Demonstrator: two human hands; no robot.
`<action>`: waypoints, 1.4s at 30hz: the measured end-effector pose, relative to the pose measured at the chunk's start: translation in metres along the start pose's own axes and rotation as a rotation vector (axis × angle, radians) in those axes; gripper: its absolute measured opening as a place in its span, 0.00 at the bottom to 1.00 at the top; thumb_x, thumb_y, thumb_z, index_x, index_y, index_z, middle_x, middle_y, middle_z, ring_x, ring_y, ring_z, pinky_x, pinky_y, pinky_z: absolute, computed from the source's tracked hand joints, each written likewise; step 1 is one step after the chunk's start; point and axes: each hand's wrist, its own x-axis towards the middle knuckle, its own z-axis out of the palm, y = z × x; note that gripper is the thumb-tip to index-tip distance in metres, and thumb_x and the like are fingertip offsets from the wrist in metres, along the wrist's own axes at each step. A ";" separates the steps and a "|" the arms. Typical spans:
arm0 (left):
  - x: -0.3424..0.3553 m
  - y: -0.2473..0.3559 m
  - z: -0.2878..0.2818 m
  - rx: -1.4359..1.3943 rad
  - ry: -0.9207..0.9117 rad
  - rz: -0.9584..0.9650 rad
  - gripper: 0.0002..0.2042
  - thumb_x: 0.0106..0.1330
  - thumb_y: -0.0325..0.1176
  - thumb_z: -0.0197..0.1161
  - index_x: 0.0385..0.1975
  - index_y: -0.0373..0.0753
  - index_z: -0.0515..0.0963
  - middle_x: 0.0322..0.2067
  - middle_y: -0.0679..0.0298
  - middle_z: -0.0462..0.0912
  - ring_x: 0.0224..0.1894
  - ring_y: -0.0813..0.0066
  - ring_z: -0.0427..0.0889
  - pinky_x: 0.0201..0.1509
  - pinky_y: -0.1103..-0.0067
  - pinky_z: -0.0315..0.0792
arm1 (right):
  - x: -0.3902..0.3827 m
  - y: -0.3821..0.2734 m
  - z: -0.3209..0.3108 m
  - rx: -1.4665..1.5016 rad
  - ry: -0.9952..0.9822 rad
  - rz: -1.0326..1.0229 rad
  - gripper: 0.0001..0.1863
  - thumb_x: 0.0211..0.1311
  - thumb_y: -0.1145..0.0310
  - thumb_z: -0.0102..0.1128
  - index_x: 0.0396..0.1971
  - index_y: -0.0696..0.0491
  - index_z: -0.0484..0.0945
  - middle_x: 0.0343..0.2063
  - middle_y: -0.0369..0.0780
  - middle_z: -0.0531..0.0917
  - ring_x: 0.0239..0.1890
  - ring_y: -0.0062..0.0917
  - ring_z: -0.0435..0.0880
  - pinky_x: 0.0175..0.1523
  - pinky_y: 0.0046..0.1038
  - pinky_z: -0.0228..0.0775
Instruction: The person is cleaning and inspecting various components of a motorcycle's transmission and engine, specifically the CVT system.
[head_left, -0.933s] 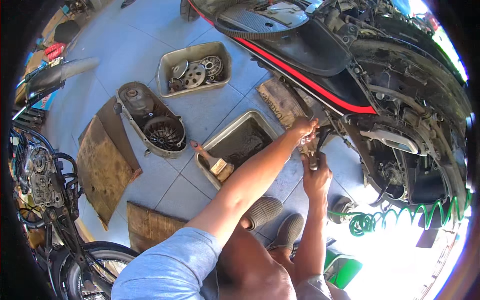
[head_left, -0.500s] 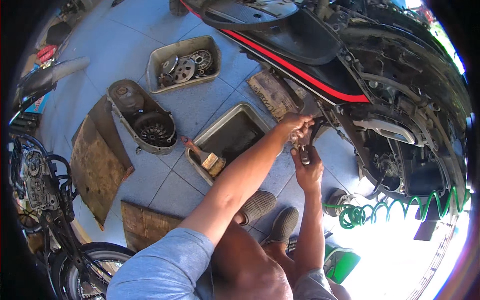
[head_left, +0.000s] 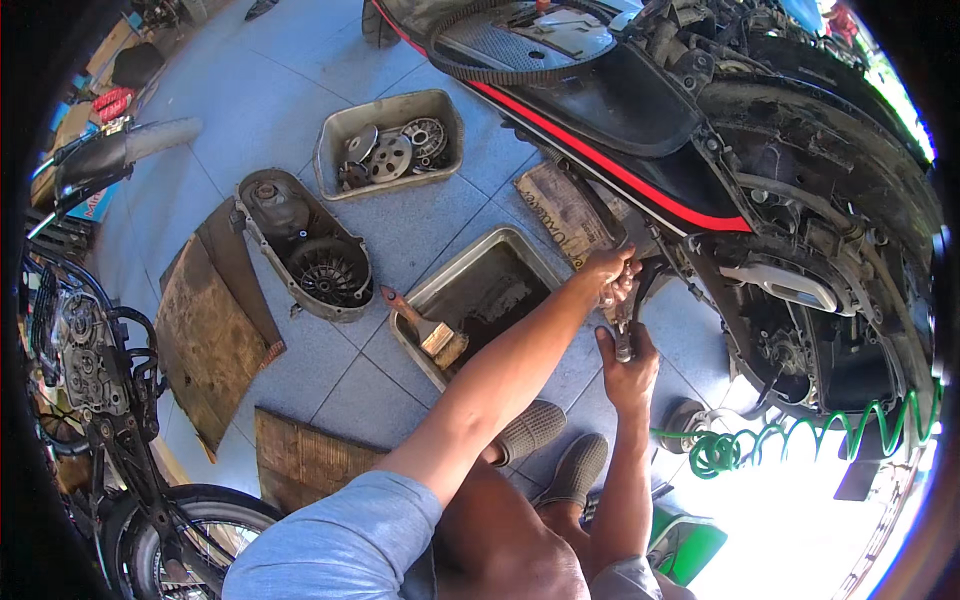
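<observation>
**Both hands at the underside of the scooter**

Head view: I am crouched on the blue tiled floor (head_left: 250,90), and both my arms reach up toward the middle of the frame. My left hand (head_left: 610,275) is up against the lower edge of the black scooter (head_left: 640,110) with its red stripe, just right of centre; its fingers (head_left: 622,268) are curled tight around a small part there, though I cannot tell exactly what the part is. My right hand (head_left: 628,368) sits directly below it, clenched around the handle of a metal tool (head_left: 623,335) whose shaft points up toward my left hand. The two hands are just apart, with the tool between them.

Left of my hands, at the centre of the frame, lies a rectangular metal tray (head_left: 480,290) with a dark, oily bottom, and a paintbrush (head_left: 425,328) rests on its near-left rim. In the upper middle, a second tray (head_left: 390,145) holds round clutch and pulley parts. Between the two, to the left, a dark engine cover (head_left: 305,250) lies open side up. Cardboard sheets (head_left: 205,340) lie at the left. A green coiled air hose (head_left: 800,435) runs along the lower right. My shoes (head_left: 550,450) show below my hands, and another motorcycle (head_left: 90,380) stands at the left edge.
</observation>
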 end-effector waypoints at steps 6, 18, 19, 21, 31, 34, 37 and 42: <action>-0.008 0.003 0.012 0.024 -0.042 -0.058 0.17 0.69 0.49 0.57 0.28 0.39 0.73 0.14 0.74 0.63 0.12 0.87 0.59 0.10 0.88 0.48 | 0.004 0.000 -0.011 -0.018 -0.005 0.080 0.20 0.53 0.60 0.70 0.38 0.59 0.80 0.30 0.51 0.84 0.34 0.43 0.85 0.40 0.35 0.74; -0.029 0.005 0.008 0.117 -0.136 -0.027 0.18 0.68 0.51 0.57 0.26 0.41 0.72 0.13 0.77 0.59 0.11 0.89 0.55 0.11 0.88 0.49 | 0.013 0.006 -0.014 -0.051 -0.040 0.042 0.17 0.54 0.59 0.69 0.36 0.57 0.81 0.28 0.49 0.84 0.32 0.40 0.85 0.37 0.34 0.74; -0.025 0.007 0.006 0.113 -0.129 -0.019 0.18 0.68 0.51 0.57 0.26 0.41 0.72 0.13 0.77 0.59 0.11 0.89 0.55 0.11 0.88 0.49 | 0.010 0.002 -0.013 -0.043 -0.036 0.092 0.17 0.54 0.60 0.69 0.36 0.57 0.80 0.27 0.49 0.84 0.31 0.38 0.85 0.37 0.33 0.73; -0.016 0.009 0.002 0.277 0.003 0.041 0.19 0.68 0.53 0.55 0.28 0.42 0.74 0.12 0.71 0.68 0.10 0.79 0.65 0.10 0.80 0.57 | 0.004 -0.006 -0.009 -0.002 -0.005 0.119 0.16 0.54 0.60 0.69 0.35 0.58 0.80 0.26 0.48 0.84 0.30 0.36 0.85 0.37 0.33 0.73; 0.004 -0.020 -0.010 2.083 -0.218 1.670 0.11 0.61 0.43 0.57 0.36 0.46 0.77 0.30 0.58 0.83 0.28 0.60 0.84 0.28 0.67 0.78 | 0.003 -0.011 -0.018 0.002 -0.013 -0.054 0.13 0.53 0.64 0.68 0.30 0.59 0.78 0.24 0.47 0.82 0.24 0.36 0.80 0.33 0.34 0.69; -0.013 -0.023 0.026 2.297 -0.242 1.587 0.12 0.57 0.41 0.61 0.38 0.44 0.78 0.35 0.56 0.82 0.30 0.62 0.84 0.28 0.67 0.78 | 0.004 -0.008 -0.042 -0.064 0.071 0.206 0.16 0.51 0.61 0.69 0.35 0.57 0.79 0.27 0.50 0.83 0.30 0.42 0.83 0.38 0.35 0.72; -0.020 -0.018 0.027 2.055 -0.047 1.461 0.15 0.64 0.48 0.60 0.33 0.41 0.77 0.24 0.60 0.81 0.21 0.65 0.82 0.22 0.71 0.75 | -0.003 -0.008 -0.042 -0.038 0.099 0.097 0.11 0.53 0.66 0.66 0.29 0.59 0.78 0.21 0.45 0.80 0.21 0.31 0.77 0.31 0.33 0.67; -0.029 -0.019 0.038 0.811 0.060 0.467 0.23 0.68 0.56 0.55 0.26 0.39 0.74 0.13 0.71 0.67 0.11 0.82 0.64 0.10 0.80 0.53 | -0.010 -0.005 -0.042 -0.051 0.092 0.193 0.15 0.53 0.62 0.68 0.32 0.58 0.78 0.22 0.47 0.80 0.24 0.38 0.78 0.34 0.35 0.70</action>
